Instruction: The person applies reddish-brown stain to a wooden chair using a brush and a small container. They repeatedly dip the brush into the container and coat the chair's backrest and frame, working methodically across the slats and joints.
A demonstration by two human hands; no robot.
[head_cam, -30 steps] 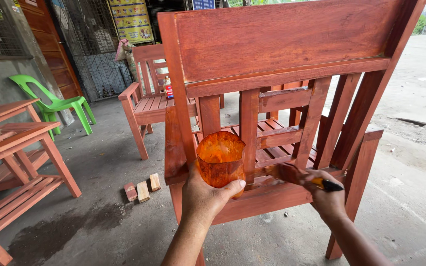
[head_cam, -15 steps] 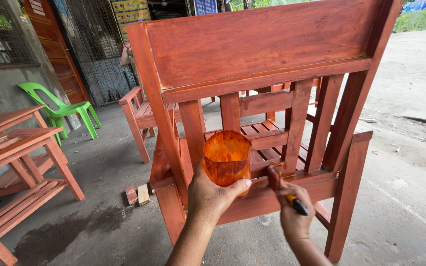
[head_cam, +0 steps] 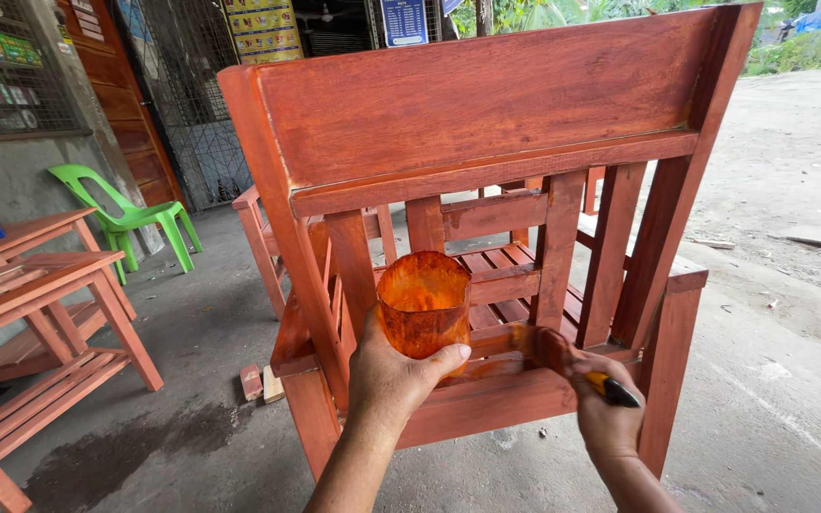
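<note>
My left hand [head_cam: 393,378] grips a cut-off plastic container [head_cam: 424,302] stained orange-brown with varnish, held up in front of the back of a red-brown wooden chair [head_cam: 486,104]. My right hand [head_cam: 605,418] holds a paintbrush [head_cam: 563,356] with a yellow and black handle. Its stained bristles rest on the chair's lower back rail [head_cam: 486,399], just right of the container. The chair's slats and rail look glossy and wet.
A second wooden chair [head_cam: 258,233] stands behind the first. Wooden furniture [head_cam: 40,313] is at the left, with a green plastic chair [head_cam: 130,214] beyond it. Small wood blocks [head_cam: 260,383] lie on the concrete floor. A mesh gate [head_cam: 192,85] is at the back.
My view has moved closer to the chair's back. The right hand has brought the brush leftward along the lower rail toward the container. The left hand still holds the container up.
</note>
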